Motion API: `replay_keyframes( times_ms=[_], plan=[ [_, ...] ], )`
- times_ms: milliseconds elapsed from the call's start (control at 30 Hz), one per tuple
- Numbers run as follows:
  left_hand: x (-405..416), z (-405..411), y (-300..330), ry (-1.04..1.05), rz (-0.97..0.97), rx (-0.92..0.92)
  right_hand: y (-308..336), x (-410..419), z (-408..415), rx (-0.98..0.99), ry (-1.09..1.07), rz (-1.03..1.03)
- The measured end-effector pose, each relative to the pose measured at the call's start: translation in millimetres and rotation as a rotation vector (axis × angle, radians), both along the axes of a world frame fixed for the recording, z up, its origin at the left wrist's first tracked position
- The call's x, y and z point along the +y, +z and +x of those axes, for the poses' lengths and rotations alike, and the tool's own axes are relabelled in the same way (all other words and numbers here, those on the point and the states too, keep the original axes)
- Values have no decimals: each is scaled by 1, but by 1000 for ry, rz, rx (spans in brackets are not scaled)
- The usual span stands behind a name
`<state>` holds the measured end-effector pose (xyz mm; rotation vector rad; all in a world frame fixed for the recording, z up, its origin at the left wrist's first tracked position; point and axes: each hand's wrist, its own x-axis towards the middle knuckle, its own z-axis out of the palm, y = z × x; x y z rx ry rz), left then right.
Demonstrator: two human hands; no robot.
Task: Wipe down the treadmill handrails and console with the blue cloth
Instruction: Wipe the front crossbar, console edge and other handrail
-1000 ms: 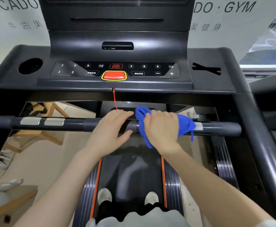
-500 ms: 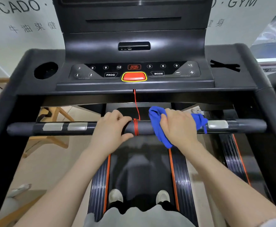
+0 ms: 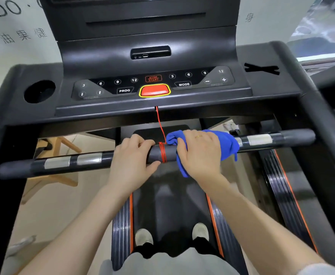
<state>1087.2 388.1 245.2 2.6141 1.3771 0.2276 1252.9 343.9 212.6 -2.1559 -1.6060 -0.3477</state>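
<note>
The right hand [image 3: 199,153] curls over the soft blue cloth [image 3: 225,144] and holds it wrapped on the round grey front bar [image 3: 293,136]. The left hand [image 3: 131,161] grips the same bar just beside it, fingers hooked over the top. Between the hands a thin red cord [image 3: 162,153] is wound around the bar and runs up to the smooth black console [image 3: 152,84]. Part of the cloth is hidden under the right hand. The top of the console is cut off.
</note>
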Motion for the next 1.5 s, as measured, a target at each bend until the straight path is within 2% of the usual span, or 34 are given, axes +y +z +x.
replay_keyframes(
  times_ms=[100,233,367,500,600,767,867,1000,1100,1200,1267,1400,1467,1500],
  plan=[
    [-3,9,4,47,-9,27,0,-10,32,34,79,-11],
    [-12,30,5,70,4,-54,4,-25,90,128,-78,-28],
    [-26,58,2,28,7,-139,6,-46,163,78,-123,-63],
    [-31,84,-2,-14,-5,-127,15,-53,207,45,-190,-100],
    [-38,99,-5,-25,-40,-72,17,-52,214,62,-214,-181],
    [-40,109,-7,46,-78,-56,7,-58,191,-36,17,-213],
    [-40,112,-5,64,-75,-26,8,-50,194,-65,20,-257],
    [-43,116,-5,91,-62,-14,16,-25,204,149,-67,-436],
    [-44,116,-4,107,-48,-16,20,-17,205,267,-129,-434],
    [-44,120,2,118,-95,4,24,-19,207,385,-176,-350],
    [-42,130,15,154,-147,-26,31,-23,204,528,-209,-218],
    [-19,170,49,52,-86,-79,65,-15,212,1168,-313,348],
    [-3,186,62,-13,-48,-127,83,-12,216,1256,-297,663],
    [4,191,65,-39,-32,-128,90,-11,217,1193,-259,761]
  ],
)
